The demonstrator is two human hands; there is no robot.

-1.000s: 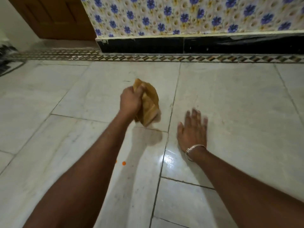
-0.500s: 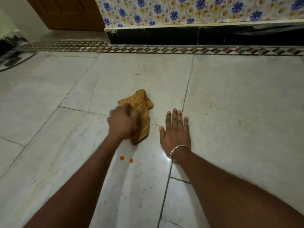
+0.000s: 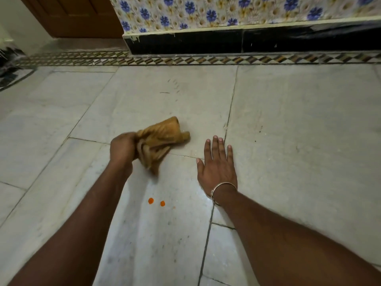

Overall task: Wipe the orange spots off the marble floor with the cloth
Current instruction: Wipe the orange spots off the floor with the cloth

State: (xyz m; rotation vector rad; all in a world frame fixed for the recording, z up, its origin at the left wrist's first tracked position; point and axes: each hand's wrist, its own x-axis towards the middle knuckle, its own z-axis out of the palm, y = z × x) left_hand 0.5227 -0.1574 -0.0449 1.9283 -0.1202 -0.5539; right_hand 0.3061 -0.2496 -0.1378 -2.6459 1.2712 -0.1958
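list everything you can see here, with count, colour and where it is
spots: 2, orange, on the floor between the arms
cloth: 1, tan, on the floor beyond the spots
floor: 1, pale marble slabs
border: 1, patterned strip along the wall
skirting: 1, black, wall base
tiles: many, blue-flowered, on the wall
door: 1, brown, top left
bangle: 1, silver, right wrist
left hand: grip shut on cloth
right hand: flat on floor, open

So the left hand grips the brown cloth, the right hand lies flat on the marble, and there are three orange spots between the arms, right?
Not quite: the head view shows two orange spots, not three. The rest holds: the left hand grips the brown cloth, and the right hand lies flat on the marble floor.
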